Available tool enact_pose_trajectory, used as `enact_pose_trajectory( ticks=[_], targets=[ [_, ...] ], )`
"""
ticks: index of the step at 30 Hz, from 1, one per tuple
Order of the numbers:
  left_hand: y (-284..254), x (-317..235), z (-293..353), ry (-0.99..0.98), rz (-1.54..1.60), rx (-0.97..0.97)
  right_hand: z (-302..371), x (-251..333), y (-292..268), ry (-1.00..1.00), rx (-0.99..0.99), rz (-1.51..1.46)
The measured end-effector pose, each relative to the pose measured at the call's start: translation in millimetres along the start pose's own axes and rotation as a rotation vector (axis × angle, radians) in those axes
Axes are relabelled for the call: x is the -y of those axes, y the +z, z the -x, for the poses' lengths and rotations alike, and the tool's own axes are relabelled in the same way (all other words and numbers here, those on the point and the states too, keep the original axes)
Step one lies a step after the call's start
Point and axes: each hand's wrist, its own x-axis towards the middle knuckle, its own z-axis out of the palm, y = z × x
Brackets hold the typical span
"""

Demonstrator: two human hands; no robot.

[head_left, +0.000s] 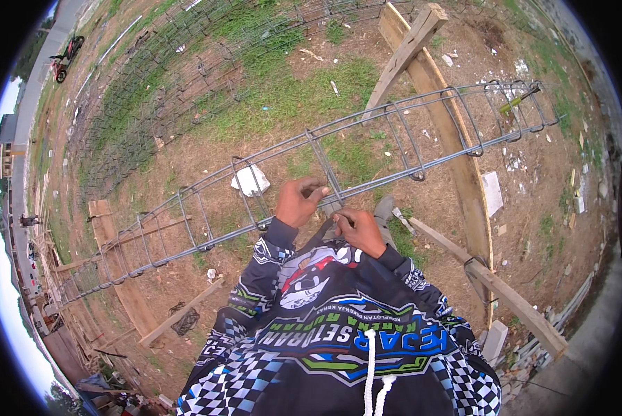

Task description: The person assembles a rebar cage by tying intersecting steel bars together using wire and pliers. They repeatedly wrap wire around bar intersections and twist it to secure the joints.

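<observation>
A long steel rebar cage (pixel 370 186) runs across in front of me, from the lower left to the upper right, with square stirrups spaced along it. My left hand (pixel 300 201) is closed at the near bars, thumb and forefinger pinched together beside a stirrup (pixel 323 163). Just right of it and closer to my body, my right hand (pixel 359 230) is also closed, its fingertips pinched under the same stirrup's lower corner. Whatever the fingertips hold is too small to make out. A tool with a yellow-green handle (pixel 511 105) rests on the cage's far right end.
Wooden supports, a curved plank (pixel 461 180) on the right and a board (pixel 120 270) on the left, stand under the cage. A slanted timber (pixel 491 284) lies at right. Beyond is rebar mesh (pixel 165 90) over grass. A white block (pixel 251 180) sits behind the cage.
</observation>
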Motion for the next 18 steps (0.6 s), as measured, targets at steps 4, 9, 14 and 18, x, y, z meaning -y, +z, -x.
enact_pose_trajectory(
  ticks=[4,9,14,18],
  targets=[
    [4,-8,5,0.023,-0.031,-0.046,1,-1,-2,0.007,0.029,-0.046],
    [6,-1,12,0.228,-0.008,-0.071,1,-12,0,-0.030,-0.039,-0.112],
    [8,-11,8,-0.078,0.245,-0.071,3,-15,5,-0.057,-0.108,-0.062],
    [15,-10,8,-0.049,0.180,-0.133,2,-19,7,-0.044,-0.121,-0.085]
  ],
)
